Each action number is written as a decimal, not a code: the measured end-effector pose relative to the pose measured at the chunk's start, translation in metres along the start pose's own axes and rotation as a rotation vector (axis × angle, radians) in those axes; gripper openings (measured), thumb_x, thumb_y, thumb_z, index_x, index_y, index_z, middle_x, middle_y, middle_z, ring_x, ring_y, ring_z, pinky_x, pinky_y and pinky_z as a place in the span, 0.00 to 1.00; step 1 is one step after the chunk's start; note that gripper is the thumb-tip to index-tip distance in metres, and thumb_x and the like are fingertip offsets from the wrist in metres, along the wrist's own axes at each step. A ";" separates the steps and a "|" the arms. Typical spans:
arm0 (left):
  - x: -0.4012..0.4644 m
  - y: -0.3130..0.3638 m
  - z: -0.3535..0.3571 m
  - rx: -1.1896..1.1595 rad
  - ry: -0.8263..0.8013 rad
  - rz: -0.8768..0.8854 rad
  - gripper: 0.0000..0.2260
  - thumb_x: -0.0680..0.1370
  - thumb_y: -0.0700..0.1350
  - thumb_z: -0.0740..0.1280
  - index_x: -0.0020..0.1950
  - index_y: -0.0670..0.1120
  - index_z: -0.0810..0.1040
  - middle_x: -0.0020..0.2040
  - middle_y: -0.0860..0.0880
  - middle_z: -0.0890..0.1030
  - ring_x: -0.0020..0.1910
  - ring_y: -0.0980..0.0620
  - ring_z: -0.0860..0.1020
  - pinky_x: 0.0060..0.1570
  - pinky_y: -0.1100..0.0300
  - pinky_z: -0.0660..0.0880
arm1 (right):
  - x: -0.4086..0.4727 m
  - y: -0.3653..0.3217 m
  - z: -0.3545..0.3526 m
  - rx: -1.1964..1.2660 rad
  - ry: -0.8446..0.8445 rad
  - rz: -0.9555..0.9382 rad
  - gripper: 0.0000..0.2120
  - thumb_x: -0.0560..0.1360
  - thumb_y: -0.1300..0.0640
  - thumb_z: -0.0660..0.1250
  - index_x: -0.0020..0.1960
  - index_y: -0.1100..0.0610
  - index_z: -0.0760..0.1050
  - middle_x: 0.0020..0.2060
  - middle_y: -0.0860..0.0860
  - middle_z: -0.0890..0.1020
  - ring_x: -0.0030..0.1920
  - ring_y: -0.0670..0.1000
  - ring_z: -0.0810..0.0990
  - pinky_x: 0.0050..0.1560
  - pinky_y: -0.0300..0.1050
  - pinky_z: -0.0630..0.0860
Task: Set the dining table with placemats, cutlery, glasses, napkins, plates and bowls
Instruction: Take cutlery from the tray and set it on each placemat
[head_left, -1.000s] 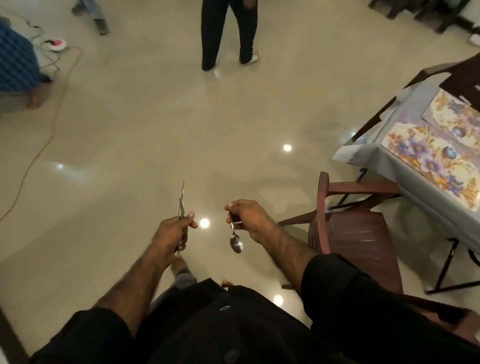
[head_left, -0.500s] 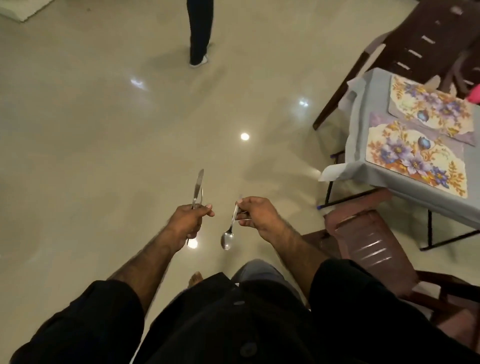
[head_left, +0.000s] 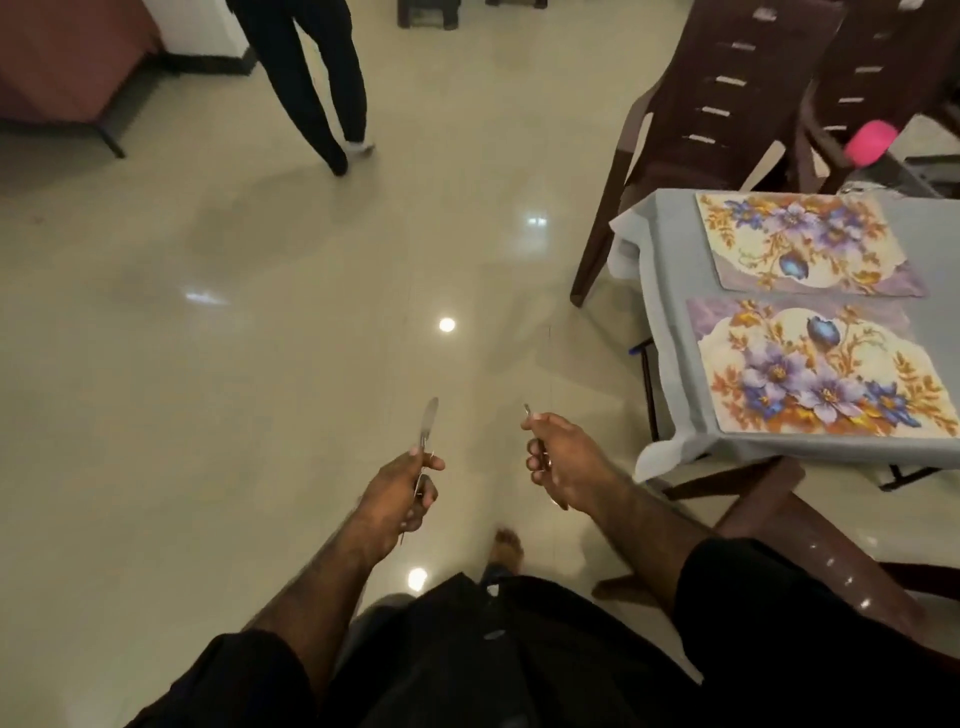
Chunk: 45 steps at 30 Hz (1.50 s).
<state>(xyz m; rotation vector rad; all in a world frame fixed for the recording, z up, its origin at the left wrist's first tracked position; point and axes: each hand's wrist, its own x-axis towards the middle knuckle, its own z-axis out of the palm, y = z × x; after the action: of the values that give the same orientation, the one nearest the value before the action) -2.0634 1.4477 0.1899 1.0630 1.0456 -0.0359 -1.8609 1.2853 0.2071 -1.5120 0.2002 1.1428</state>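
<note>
The person stands on the glossy floor with cutlery in both hands. The left hand is curled round a knife, its pale blade pointing up and away, a second thin metal piece seemingly tucked alongside. The right hand pinches a slim metal handle whose tip pokes above the fingers; its lower end is hidden, so I can't tell which utensil it is. To the right, the tabletop wears a grey cloth with two floral placemats side by side, the near placemat close to the front edge and the far placemat just beyond. A brown chair sits at the near corner, another chair at the far end. Open floor stretches ahead and left, where a bystander's legs stand.
</note>
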 end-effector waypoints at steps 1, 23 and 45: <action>0.016 0.024 0.004 0.051 -0.018 0.018 0.22 0.89 0.57 0.55 0.59 0.41 0.79 0.32 0.44 0.74 0.23 0.54 0.61 0.25 0.64 0.56 | 0.012 -0.023 0.001 -0.042 -0.001 -0.014 0.10 0.86 0.52 0.63 0.55 0.58 0.78 0.32 0.51 0.71 0.28 0.48 0.69 0.29 0.41 0.64; 0.304 0.327 0.205 1.042 -1.083 -0.019 0.14 0.81 0.53 0.73 0.53 0.41 0.84 0.34 0.51 0.70 0.31 0.55 0.64 0.30 0.61 0.60 | 0.136 -0.221 -0.070 0.668 0.545 -0.277 0.06 0.85 0.56 0.62 0.51 0.57 0.75 0.51 0.58 0.88 0.27 0.46 0.63 0.24 0.38 0.59; 0.301 0.295 0.502 1.054 -0.831 -0.025 0.11 0.81 0.49 0.73 0.48 0.41 0.82 0.32 0.46 0.73 0.26 0.54 0.63 0.26 0.61 0.57 | 0.103 -0.180 -0.297 0.404 0.672 -0.072 0.09 0.83 0.62 0.66 0.52 0.67 0.83 0.34 0.51 0.82 0.32 0.47 0.74 0.35 0.43 0.70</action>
<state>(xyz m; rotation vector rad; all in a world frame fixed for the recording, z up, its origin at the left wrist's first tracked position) -1.4131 1.3718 0.2201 1.7383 0.2093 -1.0535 -1.5279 1.1417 0.2074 -1.4671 0.7774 0.4595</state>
